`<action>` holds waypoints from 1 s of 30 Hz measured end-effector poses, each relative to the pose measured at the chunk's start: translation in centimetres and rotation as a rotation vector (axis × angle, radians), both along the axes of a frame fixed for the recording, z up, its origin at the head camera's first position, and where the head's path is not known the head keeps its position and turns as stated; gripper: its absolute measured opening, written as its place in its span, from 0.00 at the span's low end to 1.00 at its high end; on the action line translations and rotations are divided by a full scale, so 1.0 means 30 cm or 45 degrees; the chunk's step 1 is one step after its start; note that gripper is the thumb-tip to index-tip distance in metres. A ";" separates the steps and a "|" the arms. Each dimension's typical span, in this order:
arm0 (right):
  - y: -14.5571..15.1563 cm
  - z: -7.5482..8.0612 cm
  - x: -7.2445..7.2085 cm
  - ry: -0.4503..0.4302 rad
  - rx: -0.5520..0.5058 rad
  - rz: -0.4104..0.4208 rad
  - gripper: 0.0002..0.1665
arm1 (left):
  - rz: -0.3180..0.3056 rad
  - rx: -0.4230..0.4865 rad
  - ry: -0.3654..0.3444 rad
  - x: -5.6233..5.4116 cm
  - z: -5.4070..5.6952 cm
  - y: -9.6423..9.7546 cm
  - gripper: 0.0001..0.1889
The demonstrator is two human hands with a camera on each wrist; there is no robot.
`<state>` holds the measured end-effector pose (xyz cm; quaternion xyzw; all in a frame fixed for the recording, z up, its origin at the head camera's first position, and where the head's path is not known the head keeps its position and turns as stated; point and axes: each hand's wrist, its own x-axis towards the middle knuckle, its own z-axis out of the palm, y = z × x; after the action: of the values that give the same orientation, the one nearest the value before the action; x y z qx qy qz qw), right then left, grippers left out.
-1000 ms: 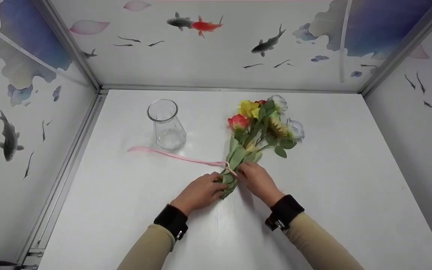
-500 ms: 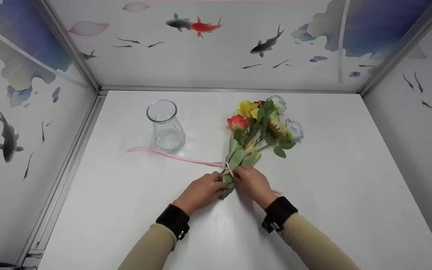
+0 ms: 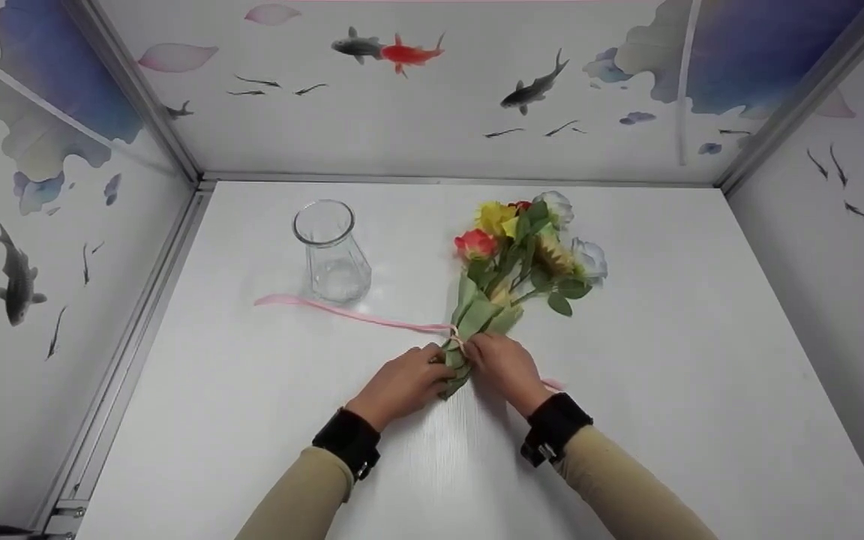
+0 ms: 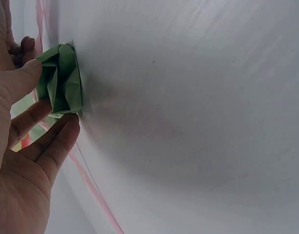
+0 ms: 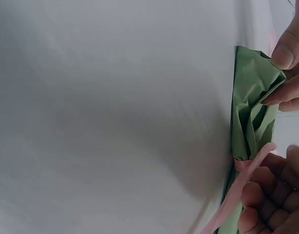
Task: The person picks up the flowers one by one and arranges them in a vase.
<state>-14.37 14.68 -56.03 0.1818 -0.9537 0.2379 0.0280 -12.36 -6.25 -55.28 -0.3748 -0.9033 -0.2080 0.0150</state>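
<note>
A bouquet of artificial flowers (image 3: 496, 219) lies on the table, wrapped in green paper (image 3: 475, 313), with its blooms toward the back. Around the narrow lower part of the wrap runs a pink ribbon (image 3: 361, 319); one tail stretches left, and another shows beside the right wrist. My left hand (image 3: 402, 379) holds the bottom end of the paper (image 4: 62, 80) between thumb and fingers. Curled right beside the tie, my right hand (image 3: 507, 367) pinches the ribbon (image 5: 234, 195) close to the knot; the exact fingertip contact is partly hidden.
A clear glass vase (image 3: 338, 274) stands upright to the left of the bouquet, just behind the ribbon's left tail. White panels (image 3: 432, 142) printed with fish enclose the white table (image 3: 702, 360) at the back and sides.
My right hand has shifted slightly left and nearer, against the wrap, and the ribbon tail by the right wrist shows more. The left hand and bouquet stay almost still.
</note>
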 end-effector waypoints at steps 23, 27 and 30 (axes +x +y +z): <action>-0.016 0.001 0.010 0.018 0.002 0.032 0.05 | 0.021 -0.035 -0.043 0.001 -0.002 0.000 0.06; -0.029 0.005 0.010 0.035 0.053 0.000 0.05 | 0.023 -0.026 -0.038 0.001 -0.004 0.001 0.06; -0.037 0.005 0.010 0.043 0.083 -0.010 0.06 | 0.025 -0.034 -0.035 0.000 -0.006 0.002 0.05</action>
<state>-14.06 13.58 -55.89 0.1829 -0.9611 0.2034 0.0393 -12.36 -6.19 -55.45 -0.3631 -0.9099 -0.2008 -0.0006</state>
